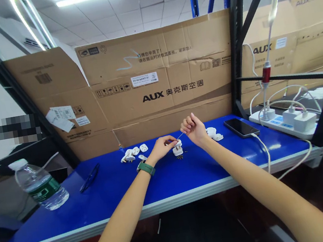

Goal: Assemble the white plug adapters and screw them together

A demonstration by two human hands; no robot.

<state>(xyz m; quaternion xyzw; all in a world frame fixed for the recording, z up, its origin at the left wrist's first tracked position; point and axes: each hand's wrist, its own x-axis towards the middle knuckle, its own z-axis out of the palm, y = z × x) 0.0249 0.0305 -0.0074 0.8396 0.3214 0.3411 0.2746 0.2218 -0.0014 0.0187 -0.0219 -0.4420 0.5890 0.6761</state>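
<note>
My left hand, with a green-strapped watch on its wrist, pinches a small white plug part above the blue table. In my closed right hand is a screwdriver; its thin shaft slants down to the plug part, and its handle is hidden by the fingers. Just below stands a white plug with metal pins. Several tiny dark screws lie in front of it. To the left is a pile of white plug pieces; more white pieces lie right of my right hand.
A water bottle and dark-framed glasses are on the left of the blue table. At right are a phone on a cable and a power strip. Cardboard walls the back. A person is beyond the left post.
</note>
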